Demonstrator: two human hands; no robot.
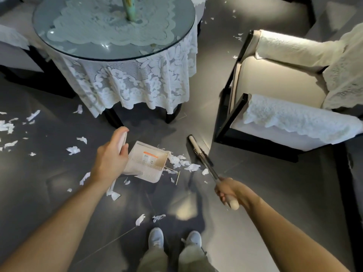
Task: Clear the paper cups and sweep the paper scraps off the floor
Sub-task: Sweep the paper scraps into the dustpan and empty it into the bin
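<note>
My left hand (113, 156) grips the handle of a white dustpan (146, 162) that stands on the dark floor in front of me. My right hand (229, 190) holds the handle of a broom (198, 151), whose head sits to the right of the pan. A small heap of white paper scraps (183, 162) lies between the pan's mouth and the broom head. More scraps (73, 150) are scattered at the left, near my feet and beside the armchair. No paper cup is visible.
A round glass-topped table (102, 48) with a lace cloth stands ahead, a pale green bottle (129, 8) on it. A white armchair (279, 83) with dark frame is at the right. My shoes (174, 239) are at the bottom centre.
</note>
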